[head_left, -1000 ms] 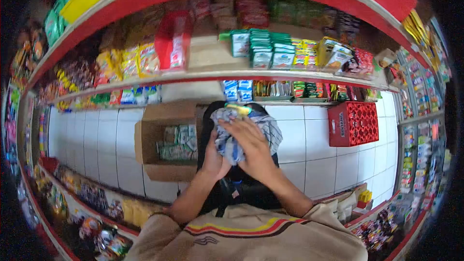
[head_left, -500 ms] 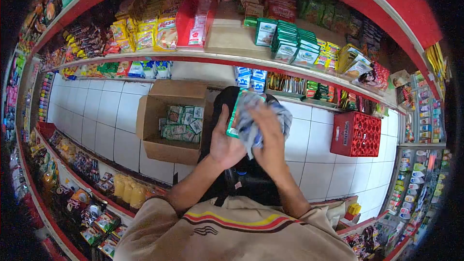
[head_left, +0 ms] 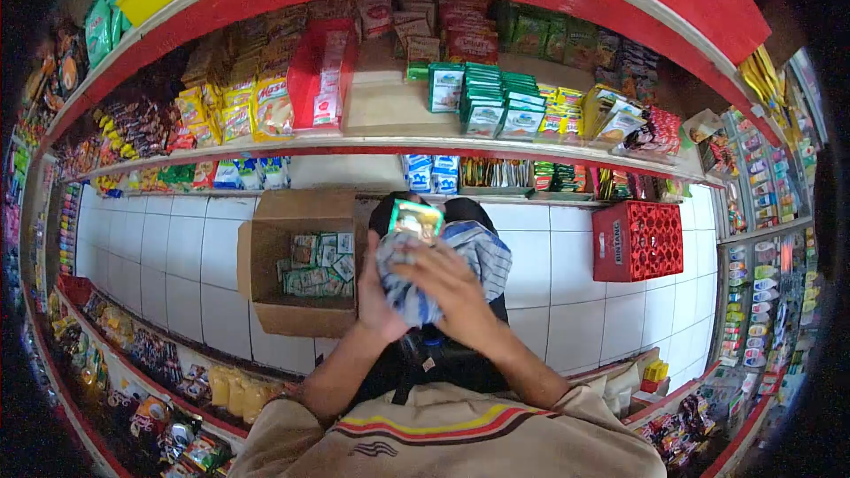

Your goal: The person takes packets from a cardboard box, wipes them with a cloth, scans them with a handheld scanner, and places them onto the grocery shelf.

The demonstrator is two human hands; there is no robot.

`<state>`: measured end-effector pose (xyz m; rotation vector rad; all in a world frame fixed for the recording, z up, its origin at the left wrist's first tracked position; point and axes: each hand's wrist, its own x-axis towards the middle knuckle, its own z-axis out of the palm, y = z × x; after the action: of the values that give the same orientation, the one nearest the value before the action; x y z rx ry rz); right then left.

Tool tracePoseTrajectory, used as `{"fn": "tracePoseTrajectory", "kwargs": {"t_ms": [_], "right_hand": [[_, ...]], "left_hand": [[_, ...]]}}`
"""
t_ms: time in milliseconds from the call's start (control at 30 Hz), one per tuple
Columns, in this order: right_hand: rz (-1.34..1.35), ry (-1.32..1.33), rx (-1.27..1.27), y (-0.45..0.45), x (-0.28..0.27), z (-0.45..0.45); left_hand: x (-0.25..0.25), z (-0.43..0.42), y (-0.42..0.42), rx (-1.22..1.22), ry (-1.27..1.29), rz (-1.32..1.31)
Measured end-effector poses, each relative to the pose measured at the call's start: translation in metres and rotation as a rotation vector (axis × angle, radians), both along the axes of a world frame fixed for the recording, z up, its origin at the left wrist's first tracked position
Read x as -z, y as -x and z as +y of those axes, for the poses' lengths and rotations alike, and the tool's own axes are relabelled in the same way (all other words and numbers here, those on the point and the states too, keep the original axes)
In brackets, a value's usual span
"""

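A green-edged packet (head_left: 416, 218) pokes out above a crumpled blue-and-white striped cloth (head_left: 482, 257), over my dark-clad lap. My left hand (head_left: 379, 305) is closed around the packet from the left, its fingers mostly behind the cloth. On top lies my right hand (head_left: 450, 290), pressing the cloth against the packet; the fingers are slightly blurred. The cloth hides the packet's lower part. To the left, an open cardboard box (head_left: 305, 323) on the floor contains several similar green-and-white packets (head_left: 317, 265).
Ahead runs a shelf (head_left: 390, 119) with stacked green packets (head_left: 485, 111), yellow sachets and a red holder (head_left: 326, 80). A red crate (head_left: 639, 243) stands on the white tiles at right. Another stocked shelf curves along the lower left.
The cloth has moved over the packet's lower part, and the packet now tips so its top edge shows. Both hands sit slightly lower and further left in view, which has tilted upward.
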<state>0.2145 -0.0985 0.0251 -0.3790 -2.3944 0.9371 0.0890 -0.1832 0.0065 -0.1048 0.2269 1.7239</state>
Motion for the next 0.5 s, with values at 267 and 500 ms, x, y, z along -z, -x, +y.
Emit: {"fn": "tracePoseTrajectory", "kwargs": {"t_ms": [267, 500], "right_hand": [[0.054, 0.209, 0.293, -0.004, -0.008, 0.053], [-0.398, -0.092, -0.169, -0.026, 0.041, 0.017]], "left_hand": [[-0.01, -0.009, 0.005, 0.098, 0.043, 0.259], [-0.045, -0.016, 0.048, -0.054, -0.07, 0.292]]}}
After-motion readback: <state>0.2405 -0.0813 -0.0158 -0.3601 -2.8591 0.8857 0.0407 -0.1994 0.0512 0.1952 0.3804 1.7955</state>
